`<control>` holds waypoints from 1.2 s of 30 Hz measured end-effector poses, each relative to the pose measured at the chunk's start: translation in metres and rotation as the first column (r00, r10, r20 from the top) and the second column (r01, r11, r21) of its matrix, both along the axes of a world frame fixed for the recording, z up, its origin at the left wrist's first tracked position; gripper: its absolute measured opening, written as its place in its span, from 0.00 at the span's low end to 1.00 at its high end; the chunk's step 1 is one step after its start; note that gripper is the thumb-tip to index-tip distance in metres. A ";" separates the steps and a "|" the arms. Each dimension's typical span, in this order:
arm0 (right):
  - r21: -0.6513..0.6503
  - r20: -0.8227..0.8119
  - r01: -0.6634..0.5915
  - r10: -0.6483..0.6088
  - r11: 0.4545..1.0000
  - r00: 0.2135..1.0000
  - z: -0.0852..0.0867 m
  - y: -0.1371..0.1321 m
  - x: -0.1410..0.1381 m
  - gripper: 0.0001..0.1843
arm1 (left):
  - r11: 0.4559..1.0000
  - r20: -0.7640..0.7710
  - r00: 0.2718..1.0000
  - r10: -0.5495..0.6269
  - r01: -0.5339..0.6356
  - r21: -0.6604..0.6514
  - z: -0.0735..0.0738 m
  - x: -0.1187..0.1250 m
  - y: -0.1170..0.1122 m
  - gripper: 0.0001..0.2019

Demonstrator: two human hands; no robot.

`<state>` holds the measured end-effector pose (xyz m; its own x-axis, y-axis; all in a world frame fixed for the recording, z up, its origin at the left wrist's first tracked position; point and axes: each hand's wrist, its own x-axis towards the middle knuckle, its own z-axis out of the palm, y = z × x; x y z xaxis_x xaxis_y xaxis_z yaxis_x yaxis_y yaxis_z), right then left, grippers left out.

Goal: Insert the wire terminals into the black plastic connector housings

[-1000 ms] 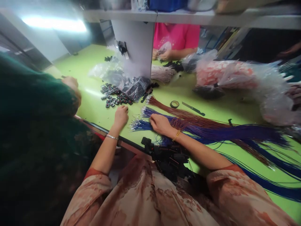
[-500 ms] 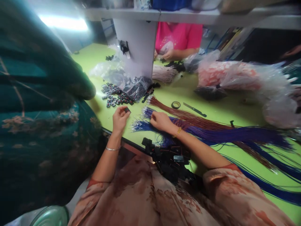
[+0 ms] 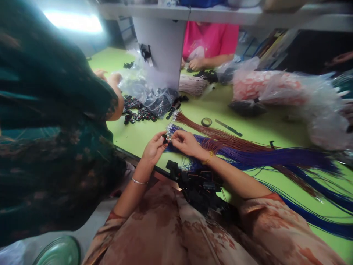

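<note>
My left hand [image 3: 154,149] is closed on a small black plastic connector housing [image 3: 165,138], held just above the green table. Right up against it, my right hand [image 3: 186,142] is pinched at the connector's side; a wire end seems to be between its fingertips, though the fingers mostly hide it. Under and beyond my right hand lies a bundle of blue wires [image 3: 242,156] with bare metal terminals at the left end. A bundle of brown wires [image 3: 220,134] runs behind it. Close to my body sits a heap of black connectors [image 3: 201,187], some with wires.
Small black parts [image 3: 140,114] lie loose beside a clear plastic bag [image 3: 162,103]. A tape roll [image 3: 206,122] and a flat blade [image 3: 228,127] rest behind the wires. A person in dark green [image 3: 55,129] leans in at left; another in pink [image 3: 211,42] sits opposite.
My left hand has moved right with the connector and now meets my right hand. My right hand has shifted slightly left. The green-clad person's arm now reaches to the loose parts.
</note>
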<state>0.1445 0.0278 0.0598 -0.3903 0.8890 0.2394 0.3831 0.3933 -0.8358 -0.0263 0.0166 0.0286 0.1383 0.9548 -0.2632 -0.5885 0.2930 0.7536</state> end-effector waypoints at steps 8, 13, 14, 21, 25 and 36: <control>0.132 0.110 0.047 -0.062 0.990 0.992 0.000 -0.004 0.000 0.07 | 0.998 0.049 0.997 -0.059 0.059 0.014 -0.001 0.003 -0.004 0.11; 0.133 0.126 0.042 -0.059 0.990 0.990 -0.002 -0.003 -0.001 0.05 | 0.998 0.005 0.999 -0.052 0.052 0.029 0.002 0.004 -0.006 0.12; 0.133 0.127 0.037 -0.054 0.990 0.990 -0.002 -0.003 -0.001 0.05 | 0.999 -0.008 0.999 -0.039 0.039 0.031 0.002 0.006 -0.007 0.12; 0.138 0.129 -0.053 0.035 0.989 0.991 -0.010 -0.001 0.002 0.07 | 0.990 -0.164 0.977 0.134 -0.126 0.060 -0.004 0.017 -0.012 0.16; 0.140 0.143 -0.092 0.072 0.986 0.987 -0.016 -0.004 0.002 0.06 | 0.990 -0.227 0.965 0.134 -0.123 0.062 -0.008 0.019 -0.014 0.19; 0.146 0.574 0.143 -0.202 0.979 0.794 -0.013 0.040 0.034 0.09 | 0.983 -0.407 0.902 0.146 -0.085 0.164 -0.007 0.009 -0.017 0.16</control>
